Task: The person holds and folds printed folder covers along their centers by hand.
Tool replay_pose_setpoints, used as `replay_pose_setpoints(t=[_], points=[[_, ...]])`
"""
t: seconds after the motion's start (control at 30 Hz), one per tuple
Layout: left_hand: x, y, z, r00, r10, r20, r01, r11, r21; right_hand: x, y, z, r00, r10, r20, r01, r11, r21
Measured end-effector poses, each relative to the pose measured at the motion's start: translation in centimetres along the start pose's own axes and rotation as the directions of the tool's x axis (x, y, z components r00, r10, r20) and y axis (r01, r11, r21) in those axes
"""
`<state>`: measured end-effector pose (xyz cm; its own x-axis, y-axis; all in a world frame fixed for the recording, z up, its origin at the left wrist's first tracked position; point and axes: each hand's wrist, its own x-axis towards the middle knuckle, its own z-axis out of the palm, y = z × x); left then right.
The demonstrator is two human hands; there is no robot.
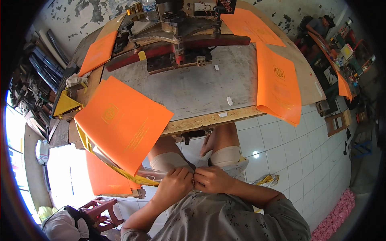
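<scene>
My left hand (175, 187) and my right hand (212, 179) meet in front of my lap, fingertips almost touching. The fingers of both are curled in a pinch, and whatever lies between them is too small or hidden to name. Nearest to my left hand, a stack of orange sheets (125, 119) with gold print overhangs the table's front left edge. Yellow and silver foil (150, 178) hangs below that stack, beside my left wrist. Clear, wrinkled plastic (238, 168) lies over my thigh close to my right hand.
A heavy stamping press (173, 44) stands on the metal-topped table (193, 92). More orange sheets (279, 78) curl over the right edge. Crumpled gold foil (268, 180) lies on the tiled floor. At left are a red stool (103, 213) and another orange stack (106, 172); a person (317, 30) sits far right.
</scene>
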<state>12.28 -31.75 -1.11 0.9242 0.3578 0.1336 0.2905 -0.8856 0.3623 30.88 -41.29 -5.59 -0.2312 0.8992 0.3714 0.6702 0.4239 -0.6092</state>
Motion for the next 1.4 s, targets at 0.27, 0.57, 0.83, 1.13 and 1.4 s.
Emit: replay_pose_setpoints(t=[0.27, 0.57, 0.83, 1.13, 1.4], points=[[-1.0, -0.5, 0.8, 0.994, 0.075, 0.074, -0.08, 0.994, 0.069, 0.0, -0.1, 0.5, 1.0, -0.002, -0.012, 0.003, 0.999, 0.033], [-0.9, -0.7, 1.1, 0.999, -0.039, 0.031, 0.041, 0.998, -0.05, 0.3, 0.2, 0.7, 0.997, 0.061, -0.049, -0.06, 0.998, 0.03], [-0.8, -1.4, 1.0, 0.992, 0.04, 0.119, -0.052, 0.994, 0.096, 1.0, 0.2, 0.9, 0.998, 0.068, -0.007, -0.068, 0.998, 0.008], [-0.9, -1.7, 0.5, 0.988, 0.018, 0.152, -0.03, 0.997, 0.073, 0.8, 0.9, 1.4, 0.998, 0.003, 0.066, -0.001, 1.0, -0.018], [-1.3, -3.0, 1.2, 0.967, 0.075, 0.245, -0.094, 0.993, 0.069, 0.9, 0.8, 1.9, 0.998, -0.069, 0.005, 0.069, 0.998, -0.013]])
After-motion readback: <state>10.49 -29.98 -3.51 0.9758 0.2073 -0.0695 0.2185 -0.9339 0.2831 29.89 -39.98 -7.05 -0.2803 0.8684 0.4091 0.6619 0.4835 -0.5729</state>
